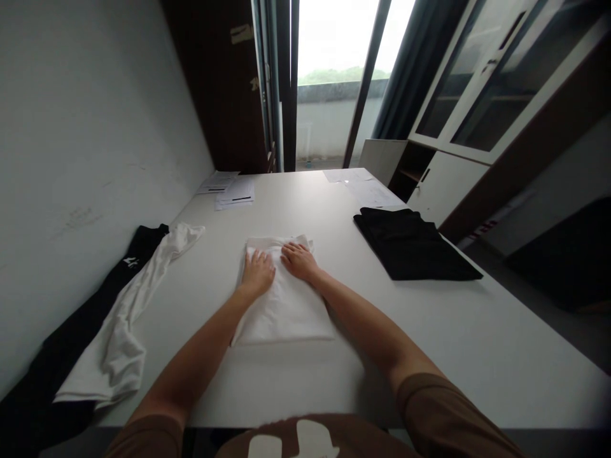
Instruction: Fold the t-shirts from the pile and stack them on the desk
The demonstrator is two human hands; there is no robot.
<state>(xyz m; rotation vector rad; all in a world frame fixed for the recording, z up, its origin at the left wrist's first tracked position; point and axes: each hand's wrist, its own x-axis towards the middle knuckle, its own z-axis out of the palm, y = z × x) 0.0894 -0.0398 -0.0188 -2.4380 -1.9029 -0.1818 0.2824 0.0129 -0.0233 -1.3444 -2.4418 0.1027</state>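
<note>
Garment: white, folded, flat on table, beneath both hands.
Left hand: unclenched, palm down on far-left portion.
Right hand: unclenched, palm down near far-right corner.

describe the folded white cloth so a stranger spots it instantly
Find the big white table and look near its middle. The folded white cloth lies there, flatter than the rumpled white garment at left and paler than the black folded cloth at right.

Both arms are stretched forward; the left hand and right hand are laid palm-down, near each other.
</note>
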